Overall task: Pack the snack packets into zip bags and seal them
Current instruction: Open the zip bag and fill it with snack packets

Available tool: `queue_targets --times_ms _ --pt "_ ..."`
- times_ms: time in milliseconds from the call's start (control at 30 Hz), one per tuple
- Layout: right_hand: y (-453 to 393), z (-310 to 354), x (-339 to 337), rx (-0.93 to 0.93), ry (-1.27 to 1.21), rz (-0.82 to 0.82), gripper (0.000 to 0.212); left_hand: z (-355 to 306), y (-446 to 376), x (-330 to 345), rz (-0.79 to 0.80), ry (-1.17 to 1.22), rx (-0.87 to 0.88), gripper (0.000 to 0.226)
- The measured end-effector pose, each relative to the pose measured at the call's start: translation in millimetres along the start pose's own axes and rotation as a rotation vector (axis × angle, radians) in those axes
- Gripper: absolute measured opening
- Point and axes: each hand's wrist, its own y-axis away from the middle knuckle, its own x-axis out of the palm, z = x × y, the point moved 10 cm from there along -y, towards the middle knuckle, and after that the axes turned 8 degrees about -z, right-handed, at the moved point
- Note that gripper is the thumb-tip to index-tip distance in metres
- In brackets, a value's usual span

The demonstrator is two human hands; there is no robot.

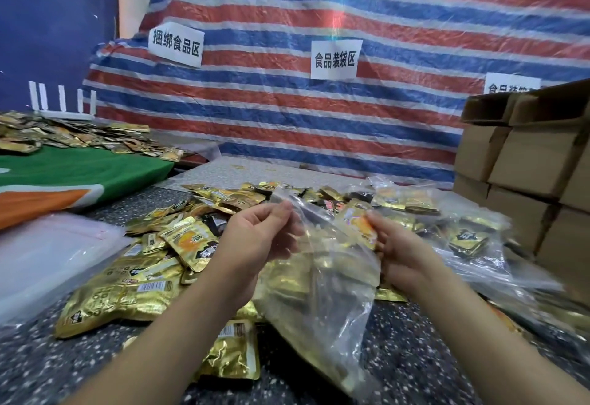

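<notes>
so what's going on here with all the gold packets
A person is packing gold foil snack packets into a clear plastic zip bag. The left hand pinches the bag's open top edge, while the right hand holds a gold and orange snack packet at the bag's mouth. The bag already holds several packets and is not sealed. More loose gold packets lie heaped on the speckled dark table, with filled bags to the right.

I'm holding a clear zip bag [322,280] open with my left hand [258,238] while my right hand [399,251] is pinching a gold snack packet [359,225] at its mouth.
</notes>
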Motion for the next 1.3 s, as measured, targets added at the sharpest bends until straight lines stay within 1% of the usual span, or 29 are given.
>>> queue_targets --times_ms 67,100,167,300,500,533,600,700,800,833,933,1033,1100,1167,1300 --pt "13.0 17.5 -30.1 -0.076 -0.131 -0.057 0.016 7.5 3.8 9.2 0.069 -0.067 -0.020 0.024" --pt "24.3 23.9 -37.1 -0.113 -0.181 -0.052 0.016 10.8 5.8 13.4 0.101 -0.100 -0.030 0.024" --pt "40.5 30.1 -41.4 -0.180 -0.246 0.012 0.017 15.7 9.9 21.6 0.161 -0.161 -0.039 0.024" --pt "53.7 22.9 -37.1 -0.253 -0.235 0.071 0.025 17.9 16.5 30.5 0.230 -0.197 -0.039 0.025" --pt "53.5 7.4 -20.2 -0.268 -0.202 0.146 0.044 14.3 17.8 31.2 0.234 -0.198 -0.023 0.025" --pt "54.1 6.4 -18.6 -0.272 -0.195 0.163 0.046 13.7 17.8 30.8 0.235 -0.196 -0.021 0.025" --pt "57.8 5.8 -13.9 -0.278 -0.181 0.213 0.042 13.1 17.6 30.0 0.234 -0.190 -0.018 0.026" --pt "63.6 6.1 -7.7 -0.307 -0.108 0.278 0.029 10.7 16.6 29.1 0.221 -0.184 -0.009 0.027" --pt "67.1 5.9 -5.3 -0.351 0.029 0.305 0.012 9.7 15.3 27.2 0.200 -0.187 -0.002 0.028" --pt "69.0 6.5 -3.8 -0.370 0.080 0.313 0.011 10.2 15.4 27.0 0.199 -0.196 -0.002 0.028" --pt "73.5 8.4 -0.4 -0.411 0.163 0.346 0.013 12.8 15.3 26.6 0.197 -0.219 -0.013 0.026" --pt "76.7 7.4 2.5 -0.389 0.147 0.389 0.015 15.7 13.5 24.1 0.189 -0.232 -0.025 0.027" --pt "79.1 6.0 4.5 -0.384 0.183 0.405 0.020 15.5 12.5 22.5 0.180 -0.242 -0.026 0.026" --pt "81.1 5.2 5.6 -0.415 0.283 0.390 0.026 14.4 11.9 22.0 0.172 -0.231 -0.026 0.025" --pt "88.5 4.7 8.9 -0.480 0.464 0.383 0.029 15.2 12.2 22.7 0.168 -0.233 -0.029 0.025"
